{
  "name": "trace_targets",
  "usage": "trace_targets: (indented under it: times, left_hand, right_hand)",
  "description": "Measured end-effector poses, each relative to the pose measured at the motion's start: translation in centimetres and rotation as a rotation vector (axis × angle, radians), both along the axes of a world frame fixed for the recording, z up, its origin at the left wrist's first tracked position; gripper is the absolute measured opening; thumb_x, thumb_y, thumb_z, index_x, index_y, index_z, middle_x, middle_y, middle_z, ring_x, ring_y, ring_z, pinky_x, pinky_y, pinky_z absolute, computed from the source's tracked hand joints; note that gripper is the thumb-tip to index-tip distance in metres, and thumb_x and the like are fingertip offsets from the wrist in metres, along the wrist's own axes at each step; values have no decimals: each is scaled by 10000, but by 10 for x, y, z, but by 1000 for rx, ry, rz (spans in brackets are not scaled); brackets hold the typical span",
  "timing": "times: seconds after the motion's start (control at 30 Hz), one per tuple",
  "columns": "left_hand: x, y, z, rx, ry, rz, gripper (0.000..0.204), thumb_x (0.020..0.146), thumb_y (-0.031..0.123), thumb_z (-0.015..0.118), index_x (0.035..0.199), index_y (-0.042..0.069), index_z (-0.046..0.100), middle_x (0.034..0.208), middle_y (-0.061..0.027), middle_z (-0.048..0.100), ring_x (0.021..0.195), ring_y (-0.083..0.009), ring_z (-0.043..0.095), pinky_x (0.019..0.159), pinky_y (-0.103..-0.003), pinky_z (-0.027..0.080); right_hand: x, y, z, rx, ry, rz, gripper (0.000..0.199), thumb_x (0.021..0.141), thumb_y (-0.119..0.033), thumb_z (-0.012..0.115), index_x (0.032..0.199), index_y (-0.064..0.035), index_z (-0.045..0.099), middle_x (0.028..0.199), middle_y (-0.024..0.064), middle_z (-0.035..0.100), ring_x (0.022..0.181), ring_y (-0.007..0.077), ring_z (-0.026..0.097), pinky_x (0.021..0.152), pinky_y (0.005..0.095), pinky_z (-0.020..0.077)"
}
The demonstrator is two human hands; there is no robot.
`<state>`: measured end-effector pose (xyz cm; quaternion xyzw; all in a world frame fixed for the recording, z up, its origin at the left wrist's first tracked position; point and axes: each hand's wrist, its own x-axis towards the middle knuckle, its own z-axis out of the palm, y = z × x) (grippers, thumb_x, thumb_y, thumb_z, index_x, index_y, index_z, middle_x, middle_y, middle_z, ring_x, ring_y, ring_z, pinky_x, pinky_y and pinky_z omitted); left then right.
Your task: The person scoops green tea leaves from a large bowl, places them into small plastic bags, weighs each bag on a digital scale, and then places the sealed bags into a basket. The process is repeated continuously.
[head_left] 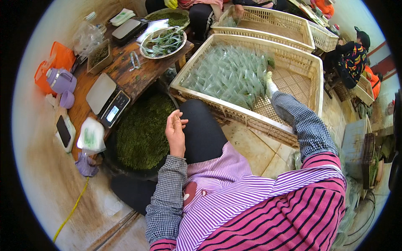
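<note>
The large cream slatted crate is filled over its left and middle parts with clear packets holding green matter, laid in overlapping rows; its woven bottom is left exposed on the right. The right hand is lowered into this crate at the right edge of the packets; whether one is gripped cannot be told, as the fingers are too small to make out. The left hand is raised above the thigh, beside the black basin, with its fingers loosely bent and parted. The black basin is heaped with fine green leaf. On the wooden table, more filled packets are piled in a pale round bowl, and dark loose leaf is held in a rectangular box. Behind the bowl, green leaf is spread in a round tray. Beyond the large crate, a second crate is placed, with a few packets seen in its left corner and a brownish bottom exposed. A digital scale and a white stack of bags are set at the table's near end.
</note>
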<state>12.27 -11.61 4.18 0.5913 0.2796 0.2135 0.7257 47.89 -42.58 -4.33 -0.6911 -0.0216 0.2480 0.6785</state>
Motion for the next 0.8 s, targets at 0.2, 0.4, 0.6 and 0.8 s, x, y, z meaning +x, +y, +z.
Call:
trace_targets:
  times: [0.2, 0.4, 0.6, 0.8]
  left_hand:
    - [-56, 57, -8, 209, -3, 202, 304, 994, 257, 443, 1180, 43, 553, 1037, -77, 620, 835, -133, 604, 747, -265, 487]
    - [-129, 200, 6, 876, 229, 794, 190, 916, 198, 572, 966, 15, 568, 840, -120, 579, 733, -225, 571, 668, -346, 468]
    - [-154, 262, -1, 1424, 838, 463, 251, 817, 241, 653, 894, 26, 549, 861, -160, 532, 817, -346, 548, 707, -445, 462]
    - [-155, 281, -5, 1372, 775, 356, 170, 902, 206, 501, 893, 41, 544, 836, -176, 541, 787, -375, 561, 693, -478, 460]
  right_hand:
    - [47, -41, 18, -440, -477, -428, 659, 818, -737, 374, 950, -125, 581, 739, 20, 554, 623, 124, 480, 548, 301, 419]
    - [5, -16, 85, -304, -273, -194, 669, 913, -564, 440, 1370, -75, 419, 1265, 106, 549, 1057, 186, 525, 955, 375, 376]
    - [-169, 172, 140, -214, -285, 254, 600, 914, -391, 560, 1376, -42, 403, 1182, 103, 605, 1014, 157, 567, 907, 309, 430]
    - [-255, 264, 132, 19, -214, 609, 416, 961, -153, 497, 1325, 38, 435, 1159, 134, 594, 1049, 182, 561, 950, 293, 423]
